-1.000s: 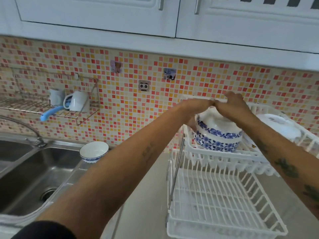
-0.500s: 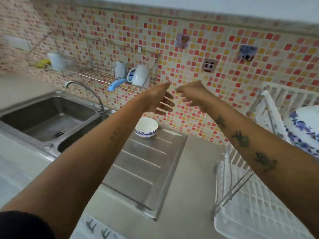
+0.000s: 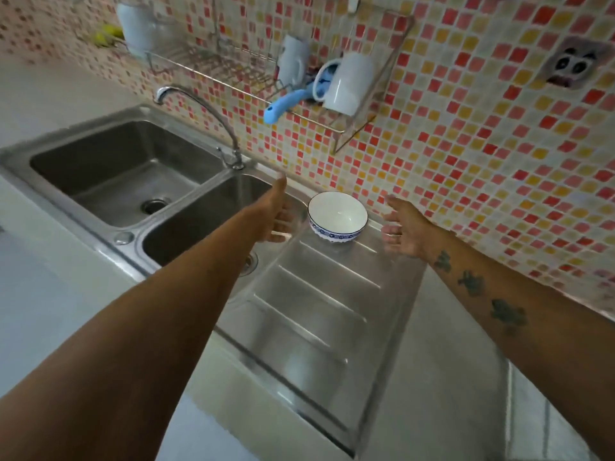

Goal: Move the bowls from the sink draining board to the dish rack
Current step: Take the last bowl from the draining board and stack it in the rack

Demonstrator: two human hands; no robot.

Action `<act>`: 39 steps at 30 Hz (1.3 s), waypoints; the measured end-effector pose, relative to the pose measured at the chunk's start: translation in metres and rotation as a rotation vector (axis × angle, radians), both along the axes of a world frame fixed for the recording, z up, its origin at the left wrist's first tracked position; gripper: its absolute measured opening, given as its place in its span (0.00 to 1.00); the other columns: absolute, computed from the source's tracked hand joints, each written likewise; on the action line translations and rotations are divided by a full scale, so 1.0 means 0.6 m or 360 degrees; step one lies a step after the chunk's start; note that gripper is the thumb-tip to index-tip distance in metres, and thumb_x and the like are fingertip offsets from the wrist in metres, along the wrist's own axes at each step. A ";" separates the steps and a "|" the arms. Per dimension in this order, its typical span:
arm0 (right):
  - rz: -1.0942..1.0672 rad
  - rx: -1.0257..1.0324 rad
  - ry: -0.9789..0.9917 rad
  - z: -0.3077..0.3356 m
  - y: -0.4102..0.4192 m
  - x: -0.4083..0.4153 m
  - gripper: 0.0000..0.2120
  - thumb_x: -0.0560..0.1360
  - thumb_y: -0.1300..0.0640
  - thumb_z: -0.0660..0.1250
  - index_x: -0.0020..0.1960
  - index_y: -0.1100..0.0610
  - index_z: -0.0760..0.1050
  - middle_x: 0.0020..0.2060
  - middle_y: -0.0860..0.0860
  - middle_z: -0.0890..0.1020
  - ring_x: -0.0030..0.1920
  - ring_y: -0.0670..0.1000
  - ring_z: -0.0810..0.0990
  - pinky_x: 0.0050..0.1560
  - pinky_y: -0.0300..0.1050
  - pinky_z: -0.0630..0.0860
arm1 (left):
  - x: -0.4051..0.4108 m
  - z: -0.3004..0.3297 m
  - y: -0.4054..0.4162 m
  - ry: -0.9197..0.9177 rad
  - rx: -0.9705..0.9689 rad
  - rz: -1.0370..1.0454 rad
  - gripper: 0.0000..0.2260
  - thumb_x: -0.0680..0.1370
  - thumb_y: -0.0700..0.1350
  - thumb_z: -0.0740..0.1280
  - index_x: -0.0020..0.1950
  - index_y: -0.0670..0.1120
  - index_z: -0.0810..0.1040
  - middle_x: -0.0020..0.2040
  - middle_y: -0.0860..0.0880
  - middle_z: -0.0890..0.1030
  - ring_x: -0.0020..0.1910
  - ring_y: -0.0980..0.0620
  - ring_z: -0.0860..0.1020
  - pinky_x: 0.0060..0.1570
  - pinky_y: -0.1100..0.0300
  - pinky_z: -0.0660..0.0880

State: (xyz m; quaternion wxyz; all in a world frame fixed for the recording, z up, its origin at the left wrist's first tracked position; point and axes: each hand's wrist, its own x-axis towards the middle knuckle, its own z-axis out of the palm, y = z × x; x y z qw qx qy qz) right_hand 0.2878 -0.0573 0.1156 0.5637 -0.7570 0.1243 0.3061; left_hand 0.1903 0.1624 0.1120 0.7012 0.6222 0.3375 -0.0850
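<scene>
One white bowl (image 3: 337,216) with a blue patterned band stands upright at the far end of the steel draining board (image 3: 299,314), close to the tiled wall. My left hand (image 3: 274,216) is open just left of the bowl, fingers spread, not touching it. My right hand (image 3: 404,227) is open just right of the bowl, palm turned toward it, a small gap between them. Both hands hold nothing. The dish rack is out of view.
A double steel sink (image 3: 133,174) with a curved tap (image 3: 213,118) lies left of the draining board. A wire wall shelf (image 3: 239,74) above holds white mugs (image 3: 349,83) and a blue-handled tool (image 3: 284,106). Grey worktop (image 3: 449,377) runs to the right.
My hands left the stacked bowls in the dish rack and swung left. They came down on either side of the single bowl on the draining board. The view turned away from the rack.
</scene>
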 end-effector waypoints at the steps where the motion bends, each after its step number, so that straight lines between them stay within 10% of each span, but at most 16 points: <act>1: -0.0028 -0.0016 -0.0013 -0.016 0.009 0.014 0.28 0.74 0.37 0.60 0.64 0.57 0.70 0.40 0.53 0.70 0.37 0.49 0.70 0.57 0.47 0.72 | 0.011 -0.016 0.005 -0.0009 -0.0003 0.0010 0.38 0.77 0.70 0.48 0.71 0.42 0.69 0.69 0.40 0.74 0.61 0.41 0.74 0.58 0.47 0.71; 5: -0.0033 -0.0050 -0.0170 -0.080 0.041 0.075 0.28 0.78 0.39 0.56 0.72 0.54 0.65 0.67 0.56 0.71 0.57 0.54 0.72 0.60 0.51 0.70 | 0.075 -0.079 0.018 -0.0043 -0.0002 0.0042 0.36 0.78 0.69 0.48 0.74 0.44 0.66 0.73 0.42 0.70 0.71 0.40 0.69 0.67 0.46 0.67; 10: -0.0127 0.0030 -0.0252 -0.162 0.069 0.138 0.28 0.80 0.41 0.53 0.76 0.51 0.60 0.74 0.53 0.64 0.72 0.58 0.66 0.64 0.52 0.68 | 0.154 -0.133 0.006 -0.0167 -0.0109 0.0059 0.34 0.81 0.65 0.47 0.79 0.44 0.56 0.79 0.41 0.59 0.77 0.39 0.60 0.74 0.43 0.58; 15: -0.0205 0.0258 -0.0050 -0.218 0.091 0.164 0.24 0.80 0.40 0.52 0.63 0.56 0.73 0.46 0.51 0.78 0.45 0.52 0.77 0.44 0.45 0.74 | 0.210 -0.184 -0.006 -0.0153 -0.0254 0.0014 0.36 0.79 0.68 0.46 0.77 0.44 0.61 0.77 0.43 0.65 0.74 0.41 0.65 0.73 0.44 0.61; 21: -0.0316 0.0376 0.0018 -0.223 0.104 0.163 0.29 0.77 0.34 0.50 0.69 0.50 0.70 0.63 0.55 0.79 0.46 0.55 0.79 0.40 0.47 0.75 | 0.238 -0.207 -0.026 -0.0222 -0.0383 0.0025 0.37 0.74 0.73 0.48 0.69 0.49 0.73 0.65 0.41 0.79 0.61 0.37 0.78 0.65 0.40 0.73; 25: -0.0407 0.0431 0.0042 -0.194 0.087 0.145 0.31 0.76 0.32 0.49 0.67 0.49 0.72 0.59 0.56 0.80 0.55 0.58 0.79 0.55 0.51 0.76 | 0.219 -0.185 -0.038 -0.0225 -0.0466 0.0068 0.36 0.74 0.73 0.49 0.67 0.49 0.75 0.63 0.41 0.80 0.61 0.35 0.79 0.63 0.38 0.74; 31: -0.0623 0.0569 -0.0064 -0.094 0.031 0.039 0.20 0.80 0.43 0.54 0.66 0.51 0.72 0.60 0.54 0.81 0.54 0.59 0.81 0.44 0.50 0.79 | 0.116 -0.091 -0.088 -0.0428 -0.0673 0.0069 0.33 0.78 0.69 0.45 0.67 0.49 0.74 0.60 0.44 0.82 0.54 0.39 0.81 0.48 0.45 0.79; 39: -0.0656 0.0721 -0.0238 0.133 -0.091 -0.193 0.18 0.81 0.46 0.53 0.68 0.50 0.68 0.58 0.54 0.78 0.51 0.57 0.78 0.42 0.51 0.76 | -0.092 0.109 -0.209 -0.0770 -0.0674 0.0116 0.28 0.81 0.64 0.46 0.68 0.49 0.72 0.64 0.46 0.80 0.62 0.40 0.78 0.66 0.40 0.71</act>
